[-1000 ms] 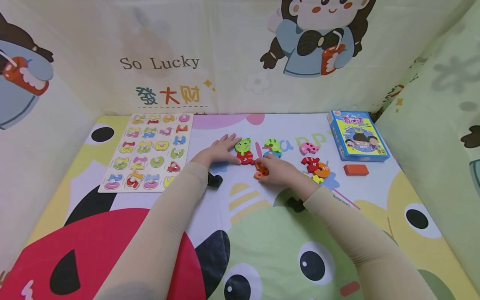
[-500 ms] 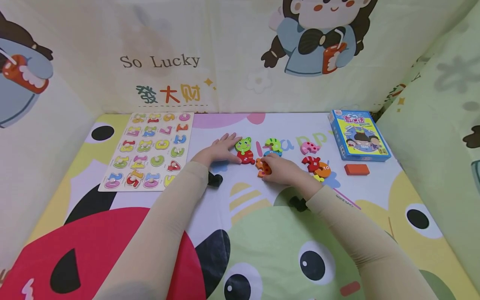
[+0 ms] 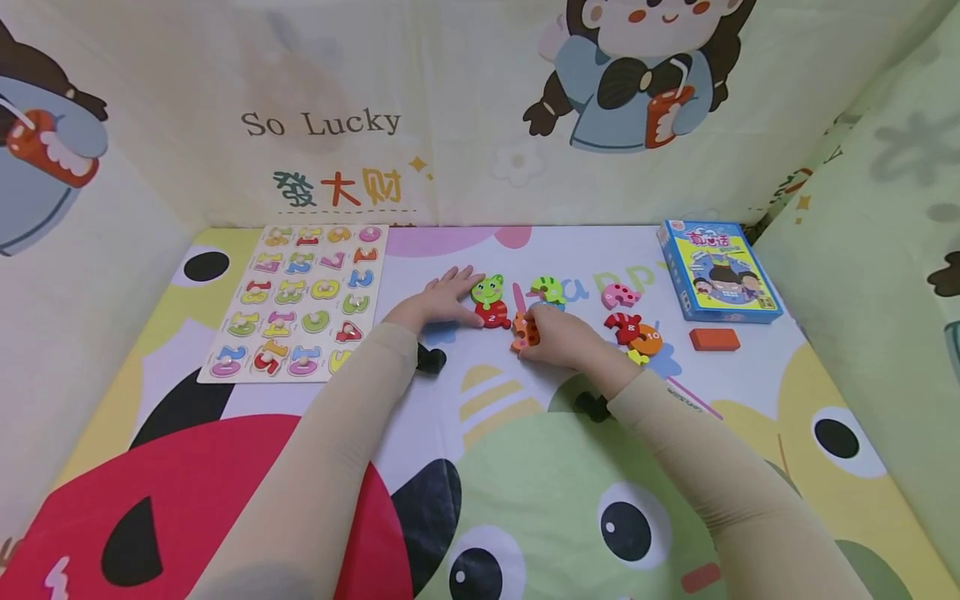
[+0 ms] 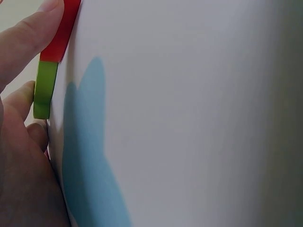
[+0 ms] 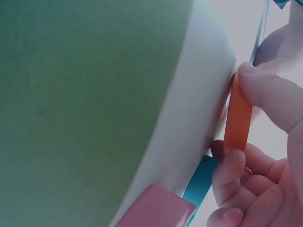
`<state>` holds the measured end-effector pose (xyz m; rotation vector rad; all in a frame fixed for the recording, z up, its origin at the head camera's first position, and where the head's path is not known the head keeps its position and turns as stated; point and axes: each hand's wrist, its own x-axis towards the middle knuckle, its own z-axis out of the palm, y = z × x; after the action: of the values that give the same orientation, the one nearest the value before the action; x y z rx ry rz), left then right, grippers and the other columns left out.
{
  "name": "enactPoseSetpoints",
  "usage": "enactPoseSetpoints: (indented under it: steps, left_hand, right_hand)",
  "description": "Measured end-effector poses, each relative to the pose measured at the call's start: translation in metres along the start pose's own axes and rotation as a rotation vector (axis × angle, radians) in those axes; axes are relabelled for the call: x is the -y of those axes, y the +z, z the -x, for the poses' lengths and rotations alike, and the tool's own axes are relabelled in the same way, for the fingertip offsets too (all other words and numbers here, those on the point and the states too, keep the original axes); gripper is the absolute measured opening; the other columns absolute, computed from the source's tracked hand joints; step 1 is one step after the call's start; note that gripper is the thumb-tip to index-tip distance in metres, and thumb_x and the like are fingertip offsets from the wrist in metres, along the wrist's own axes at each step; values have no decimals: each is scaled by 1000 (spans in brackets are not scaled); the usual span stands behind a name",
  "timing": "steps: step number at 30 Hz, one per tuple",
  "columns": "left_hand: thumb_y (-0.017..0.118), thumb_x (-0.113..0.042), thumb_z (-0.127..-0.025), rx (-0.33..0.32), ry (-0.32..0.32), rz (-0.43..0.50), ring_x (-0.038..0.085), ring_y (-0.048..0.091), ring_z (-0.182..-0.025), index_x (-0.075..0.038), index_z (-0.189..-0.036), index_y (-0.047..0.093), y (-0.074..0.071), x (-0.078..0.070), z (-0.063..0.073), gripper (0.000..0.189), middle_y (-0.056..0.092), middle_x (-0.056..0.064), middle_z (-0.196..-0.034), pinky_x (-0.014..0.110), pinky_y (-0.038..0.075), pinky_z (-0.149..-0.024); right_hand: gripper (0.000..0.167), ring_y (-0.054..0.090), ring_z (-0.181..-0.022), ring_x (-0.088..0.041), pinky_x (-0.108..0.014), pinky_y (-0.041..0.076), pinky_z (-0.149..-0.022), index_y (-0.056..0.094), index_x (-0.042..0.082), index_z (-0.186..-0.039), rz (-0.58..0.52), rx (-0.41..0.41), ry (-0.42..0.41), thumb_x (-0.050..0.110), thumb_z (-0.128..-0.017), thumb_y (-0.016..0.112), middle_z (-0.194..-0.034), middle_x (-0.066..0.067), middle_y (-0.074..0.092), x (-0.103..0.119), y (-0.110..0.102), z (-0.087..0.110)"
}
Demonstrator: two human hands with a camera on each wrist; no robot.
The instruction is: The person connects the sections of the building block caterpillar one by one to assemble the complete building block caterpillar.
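Observation:
My left hand [image 3: 441, 302] lies with spread, fairly straight fingers at the left of two joined puzzle pieces. One is a green piece with an animal face [image 3: 487, 290], the other a red piece marked 2 [image 3: 492, 315]. Its thumb touches the red piece's edge [image 4: 67, 35], and a fingertip is against the green one [image 4: 45, 90]. Just right of these, my right hand [image 3: 561, 340] pinches an orange spotted puzzle piece [image 3: 524, 332] between thumb and fingers. That orange piece [image 5: 238, 119] shows edge-on in the right wrist view, with the fingers partly covering it.
Behind the right hand are a green striped piece [image 3: 549, 289] and a partly hidden blue one. Further right lie a pink piece [image 3: 619, 296], a red striped piece [image 3: 623, 327], an orange piece [image 3: 647, 340], an orange-red block [image 3: 714, 339] and a blue box [image 3: 720, 271]. A number board [image 3: 300, 304] lies left.
My right hand has shifted the orange spotted piece slightly away from me and turned it a little, beside the red piece. The left hand has stayed in place.

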<state>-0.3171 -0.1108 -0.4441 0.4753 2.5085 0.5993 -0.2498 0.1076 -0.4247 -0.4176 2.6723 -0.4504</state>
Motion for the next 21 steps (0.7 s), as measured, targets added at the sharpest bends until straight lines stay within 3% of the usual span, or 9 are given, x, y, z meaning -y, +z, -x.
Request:
enactPoseSetpoints:
  steps: [6,13,21]
  left_hand:
    - [63,-47,-77,5,1,-8,23,-11,-141,-29,-146,12,-1,-1,2,89,-3,0,-155,48,-4,-113]
    - [64,-47,-76,1,0,-7,23,-10,-141,-30,-146,13,-1,-1,3,89,-2,0,-155,48,-4,-113]
    - [64,-47,-76,-1,-3,1,23,-10,-141,-30,-146,13,-1,-1,3,89,-1,-1,-155,48,-4,-113]
  right_hand:
    - [64,52,-94,-21,-36,49,-85,45,8,-117,36,-1,23,43,-72,73,-103,-7,54,4,1,1]
    - [81,43,-121,-29,-50,43,-94,33,18,-140,100,36,-5,43,-73,71,-136,-12,41,3,1,1]
    - [76,42,-122,-30,-54,42,-93,36,22,-139,142,75,-18,42,-74,70,-139,-11,39,2,-3,0]
